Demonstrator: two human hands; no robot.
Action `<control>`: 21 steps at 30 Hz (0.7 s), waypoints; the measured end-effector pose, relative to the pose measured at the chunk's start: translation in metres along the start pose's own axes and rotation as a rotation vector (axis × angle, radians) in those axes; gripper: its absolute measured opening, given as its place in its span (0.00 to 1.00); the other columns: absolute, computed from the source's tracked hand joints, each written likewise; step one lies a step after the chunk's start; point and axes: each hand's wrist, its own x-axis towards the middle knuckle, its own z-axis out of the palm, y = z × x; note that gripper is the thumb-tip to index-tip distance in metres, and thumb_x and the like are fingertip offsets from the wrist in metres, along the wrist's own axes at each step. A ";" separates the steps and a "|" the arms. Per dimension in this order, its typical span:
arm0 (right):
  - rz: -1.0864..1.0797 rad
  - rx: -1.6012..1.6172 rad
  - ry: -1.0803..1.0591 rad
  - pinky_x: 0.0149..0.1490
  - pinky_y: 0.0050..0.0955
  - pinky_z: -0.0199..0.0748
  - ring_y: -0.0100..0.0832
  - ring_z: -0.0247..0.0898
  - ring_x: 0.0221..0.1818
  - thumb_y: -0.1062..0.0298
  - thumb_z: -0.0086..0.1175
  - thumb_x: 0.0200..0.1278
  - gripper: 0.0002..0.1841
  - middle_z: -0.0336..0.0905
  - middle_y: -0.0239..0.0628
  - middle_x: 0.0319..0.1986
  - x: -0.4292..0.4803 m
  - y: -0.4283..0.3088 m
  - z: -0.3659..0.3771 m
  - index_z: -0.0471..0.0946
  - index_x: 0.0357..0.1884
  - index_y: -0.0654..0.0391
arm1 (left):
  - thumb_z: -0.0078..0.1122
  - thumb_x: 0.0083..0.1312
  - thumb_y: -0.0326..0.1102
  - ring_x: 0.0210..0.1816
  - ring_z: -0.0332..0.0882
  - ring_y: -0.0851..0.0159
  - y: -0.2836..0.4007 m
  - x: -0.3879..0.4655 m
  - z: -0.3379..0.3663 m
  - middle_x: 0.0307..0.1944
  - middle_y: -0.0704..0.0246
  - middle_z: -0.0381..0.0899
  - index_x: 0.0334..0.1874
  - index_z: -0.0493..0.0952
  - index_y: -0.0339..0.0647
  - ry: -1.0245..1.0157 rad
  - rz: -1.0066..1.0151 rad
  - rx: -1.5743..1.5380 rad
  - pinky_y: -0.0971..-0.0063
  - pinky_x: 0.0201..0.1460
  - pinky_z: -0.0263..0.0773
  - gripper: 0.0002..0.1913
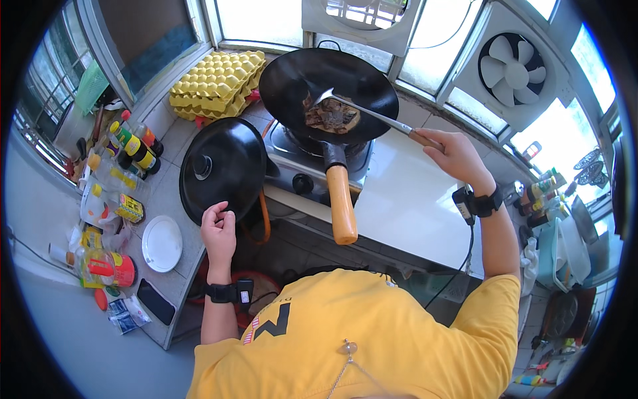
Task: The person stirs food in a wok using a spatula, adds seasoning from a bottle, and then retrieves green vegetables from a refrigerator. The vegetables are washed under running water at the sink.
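My right hand [456, 154] grips the brown handle end of a metal wok spatula [371, 114]. The spatula's blade is in a black wok [281, 82], touching browned food, possibly meat pieces [331, 117]. The wok sits on a gas stove [299, 167], its wooden handle [341, 204] pointing towards me. Left of the stove is a black domed lid [227, 154] with a round knob. At the lid's near edge, my left hand [218, 234] has loosely curled fingers with nothing visible in them. Whether it touches the lid is unclear.
Yellow egg trays [214, 82] are stacked at the back left. Sauce bottles [134, 144], a white plate [162, 243] and a phone [155, 301] occupy the left counter. An orange hose [264, 214] hangs beside the stove. A white worktop [408, 199] lies right; a cable [456, 269] trails from my right wrist.
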 end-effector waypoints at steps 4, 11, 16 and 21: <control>-0.006 -0.021 0.017 0.43 0.34 0.73 0.43 0.76 0.35 0.70 0.56 0.58 0.21 0.82 0.44 0.36 -0.017 0.002 -0.012 0.77 0.56 0.52 | 0.59 0.61 0.27 0.35 0.73 0.76 -0.003 -0.001 -0.001 0.43 0.71 0.76 0.46 0.79 0.37 0.001 0.002 0.000 0.84 0.37 0.70 0.11; -0.053 -0.190 0.018 0.40 0.34 0.72 0.42 0.75 0.32 0.71 0.57 0.57 0.21 0.81 0.43 0.33 -0.037 0.000 -0.012 0.77 0.55 0.53 | 0.58 0.61 0.27 0.35 0.73 0.77 -0.005 -0.003 -0.002 0.43 0.71 0.76 0.46 0.79 0.36 -0.003 0.001 0.011 0.84 0.37 0.70 0.11; -0.031 -0.079 0.095 0.43 0.38 0.73 0.45 0.76 0.35 0.68 0.56 0.58 0.21 0.82 0.42 0.34 -0.029 0.014 0.010 0.77 0.56 0.49 | 0.58 0.61 0.26 0.35 0.73 0.76 -0.001 -0.003 0.003 0.43 0.71 0.76 0.46 0.79 0.36 -0.017 0.007 0.013 0.84 0.37 0.71 0.11; 0.016 -0.010 0.088 0.45 0.38 0.74 0.47 0.77 0.38 0.67 0.56 0.59 0.20 0.82 0.43 0.39 -0.019 0.022 0.023 0.77 0.56 0.50 | 0.58 0.62 0.27 0.35 0.73 0.76 0.002 -0.005 0.001 0.43 0.70 0.76 0.46 0.78 0.35 -0.003 0.020 -0.016 0.83 0.38 0.71 0.11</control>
